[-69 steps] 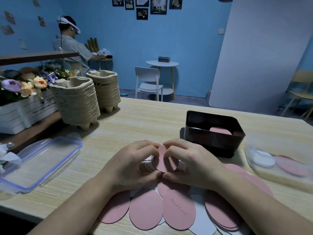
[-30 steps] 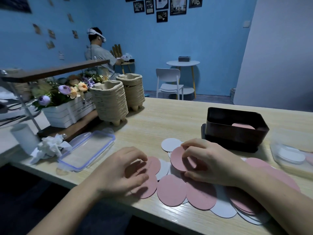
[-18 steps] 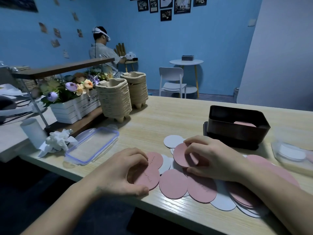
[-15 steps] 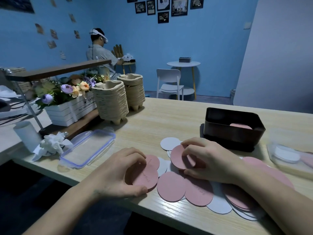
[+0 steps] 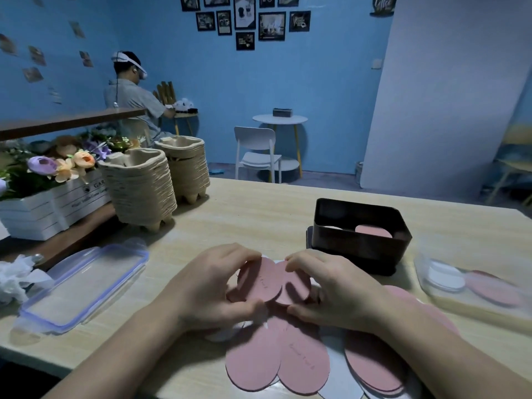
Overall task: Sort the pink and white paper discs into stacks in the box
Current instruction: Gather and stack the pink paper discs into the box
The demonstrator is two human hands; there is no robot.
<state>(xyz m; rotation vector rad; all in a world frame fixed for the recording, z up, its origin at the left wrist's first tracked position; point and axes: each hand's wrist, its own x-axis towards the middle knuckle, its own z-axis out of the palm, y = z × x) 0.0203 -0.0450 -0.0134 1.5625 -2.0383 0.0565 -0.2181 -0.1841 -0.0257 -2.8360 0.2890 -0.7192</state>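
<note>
Pink disc (image 5: pixel 259 279) is up off the table (image 5: pixel 244 214), pinched in the left hand (image 5: pixel 207 286): fingers curled over its top edge, thumb tucked under the lower edge. Just beside it, the right hand (image 5: pixel 339 292) clamps a second pink disc (image 5: pixel 298 287) the same way, fingers over the top and thumb below. The two discs overlap, with the left hand's one in front. Both hands sit close together, fingertips almost meeting above the discs.

Below and in front of the hands, the loose pile (image 5: pixel 253 361) of pink and white discs fans out along the near edge of the table, pink ones mostly on top, white showing at the edges.

Just beyond the right hand stands the dark box (image 5: pixel 359 249), open at the top. Inside, a pink stack (image 5: pixel 372 231) shows on the right and a sliver of white (image 5: pixel 331 227) on the left. How high either stack reaches, I cannot tell.

Off to the right lies a clear container (image 5: pixel 449 306), with a white disc (image 5: pixel 444 276) and a pink one (image 5: pixel 489 289) side by side in it. Far left, a clear lid (image 5: pixel 83 283) lies flat, and two stacks of pulp trays (image 5: pixel 141 185) stand behind it.
</note>
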